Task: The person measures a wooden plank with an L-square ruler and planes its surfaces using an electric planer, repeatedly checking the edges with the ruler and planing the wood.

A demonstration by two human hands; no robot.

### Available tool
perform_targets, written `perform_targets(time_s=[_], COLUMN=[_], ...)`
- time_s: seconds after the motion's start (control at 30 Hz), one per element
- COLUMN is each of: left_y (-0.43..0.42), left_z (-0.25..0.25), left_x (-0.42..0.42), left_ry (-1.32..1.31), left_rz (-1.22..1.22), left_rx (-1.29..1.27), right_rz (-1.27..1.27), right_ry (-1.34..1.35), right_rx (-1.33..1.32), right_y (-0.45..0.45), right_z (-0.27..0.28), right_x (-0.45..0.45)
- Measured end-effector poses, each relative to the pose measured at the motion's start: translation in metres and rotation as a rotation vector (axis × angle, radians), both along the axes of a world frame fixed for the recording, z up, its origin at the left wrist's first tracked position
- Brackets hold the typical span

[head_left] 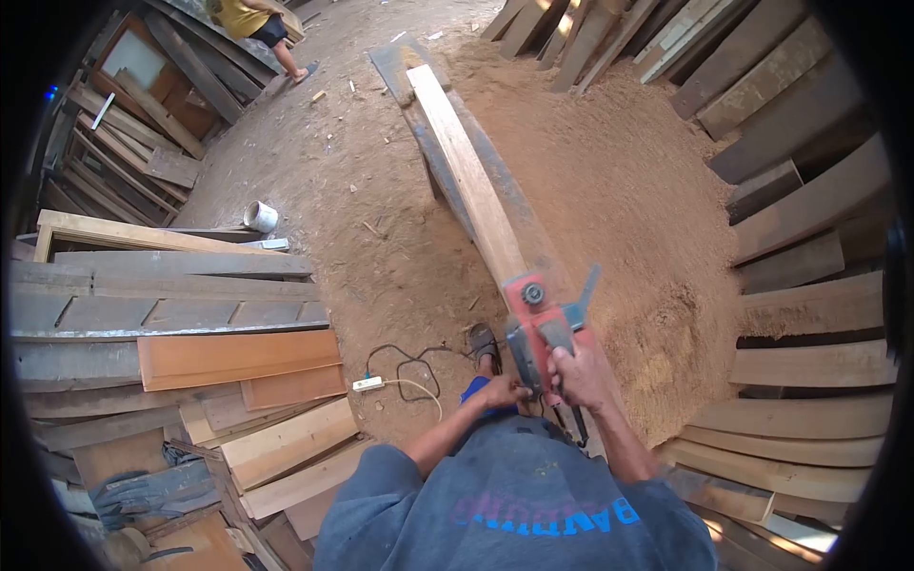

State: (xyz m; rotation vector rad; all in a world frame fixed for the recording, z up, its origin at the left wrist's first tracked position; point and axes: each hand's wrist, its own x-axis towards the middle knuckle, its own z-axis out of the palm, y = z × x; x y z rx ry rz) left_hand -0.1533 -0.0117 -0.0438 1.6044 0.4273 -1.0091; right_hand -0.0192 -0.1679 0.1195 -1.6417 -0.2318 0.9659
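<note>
My right hand [581, 376] is wrapped round the rear handle of a red electric planer [543, 328]. The planer rests on the near end of a long, pale wooden board [466, 171]. Beneath the board runs a narrow workbench [395, 65], stretching away from me. Close to the planer's left rear side is my left hand [505, 392], its fingers curled near the board's near end. What those fingers grip is too small to make out. A black power cord [578, 423] hangs from the back of the planer.
A white extension socket [367, 383] with looping cable lies on the ground left of my foot. Planks [238, 362] are stacked at left, and more boards [809, 305] line the right. Sawdust [657, 324] covers the floor. A white bucket [261, 217] and another person [252, 19] are farther off.
</note>
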Motion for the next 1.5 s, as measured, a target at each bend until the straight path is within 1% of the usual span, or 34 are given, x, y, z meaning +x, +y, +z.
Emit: perform_targets(time_s=[0.07,0.1,0.13,0.17,0.2,0.23,0.27,0.3,0.4,0.43,0.47,0.5,0.53,0.57,0.6,0.63,0.67,0.7,0.73,0.77,0.8,0.87,0.9,0.97,1.0,1.07,1.1,1.17,1.23,1.27,1.33,1.37,1.47,1.5], left_y=[-0.030,-0.030,-0.041,-0.062,-0.072,-0.069,-0.065,-0.059,-0.075,-0.059,-0.040,-0.020,0.001,0.020,0.037,0.056,0.075,0.088,0.112,0.131,0.147,0.174,0.180,0.183,0.183,0.173,0.169,0.154,0.138,0.130,0.107,0.095,0.061,0.049], left_z=[-0.094,-0.067,-0.090,-0.136,-0.161,-0.144,-0.106,-0.081,-0.134,-0.113,-0.090,-0.063,-0.049,-0.046,-0.055,-0.057,-0.059,-0.087,-0.075,-0.080,-0.073,-0.051,-0.064,-0.108,-0.116,-0.125,-0.118,-0.083,-0.070,-0.064,-0.072,-0.078,-0.101,-0.107], left_x=[-0.027,-0.011,-0.012,-0.023,-0.027,-0.019,-0.008,0.001,-0.016,-0.009,0.000,0.008,0.016,0.021,0.020,0.020,0.019,0.011,0.014,0.014,0.016,0.021,0.017,0.004,0.002,-0.007,-0.004,-0.002,-0.008,-0.012,-0.027,-0.038,-0.065,-0.074], left_ry=[-0.477,-0.593,-0.579,-0.560,-0.538,-0.469,-0.399,-0.329,-0.499,-0.435,-0.417,-0.397,-0.377,-0.391,-0.349,-0.249,-0.298,-0.419,-0.434,-0.356,-0.341,-0.307,-0.312,-0.318,-0.340,-0.370,-0.299,-0.162,-0.146,-0.138,-0.184,-0.208,-0.199,-0.219], left_rz=[0.144,-0.045,-0.135,-0.226,-0.315,-0.371,-0.427,-0.484,-0.296,-0.219,-0.150,-0.082,-0.015,-0.007,0.115,0.243,0.342,0.409,0.393,0.400,0.432,0.492,0.549,0.668,0.656,0.617,0.586,0.524,0.375,0.299,0.243,0.218,0.102,0.067], left_rx=[-0.277,-0.266,-0.207,-0.147,-0.088,-0.133,-0.179,-0.225,-0.398,-0.453,-0.368,-0.285,-0.200,-0.113,-0.111,-0.182,-0.085,0.005,0.130,0.155,0.204,0.299,0.279,0.235,0.284,0.374,0.362,0.345,0.430,0.474,0.501,0.516,0.451,0.437], right_rz=[0.038,0.055,0.070,0.083,0.096,0.073,0.067,0.059,0.037,0.036,0.037,0.038,0.038,0.068,0.098,0.103,0.109,0.077,0.044,0.068,0.092,0.105,0.110,0.132,0.137,0.112,0.105,0.102,0.112,0.110,0.107,0.102,0.135,0.136], right_ry=[-0.041,-0.048,-0.080,-0.110,-0.138,-0.093,-0.122,-0.151,-0.237,-0.253,-0.271,-0.280,-0.291,-0.336,-0.377,-0.413,-0.446,-0.430,-0.414,-0.408,-0.400,-0.254,-0.178,-0.053,0.010,-0.004,-0.013,-0.048,-0.115,-0.125,-0.155,-0.124,-0.077,-0.126], right_rx=[0.029,0.027,0.025,0.024,0.020,-0.003,-0.016,-0.029,-0.021,-0.052,-0.082,-0.092,-0.101,-0.119,-0.140,-0.150,-0.159,-0.149,-0.139,-0.069,-0.002,0.145,0.215,0.267,0.291,0.242,0.221,0.132,0.013,0.002,-0.016,-0.016,-0.062,-0.051], right_y=[0.006,0.009,0.013,0.018,0.025,0.037,0.053,0.070,0.126,0.151,0.178,0.203,0.228,0.253,0.276,0.300,0.325,0.351,0.373,0.392,0.404,0.405,0.403,0.393,0.386,0.369,0.360,0.329,0.299,0.279,0.231,0.207,0.125,0.095], right_z=[-0.020,-0.021,-0.026,-0.031,-0.034,-0.027,-0.025,-0.023,-0.038,-0.024,-0.010,-0.008,-0.007,-0.016,-0.025,-0.021,-0.017,-0.021,-0.029,-0.038,-0.047,-0.036,-0.030,-0.029,-0.033,-0.044,-0.036,-0.037,-0.035,-0.030,-0.005,-0.002,-0.007,-0.015], right_x=[-0.014,-0.017,-0.017,-0.017,-0.016,-0.010,-0.001,0.010,0.053,0.071,0.090,0.109,0.130,0.155,0.179,0.200,0.217,0.236,0.254,0.276,0.289,0.291,0.289,0.285,0.283,0.266,0.256,0.235,0.208,0.191,0.149,0.129,0.068,0.047])
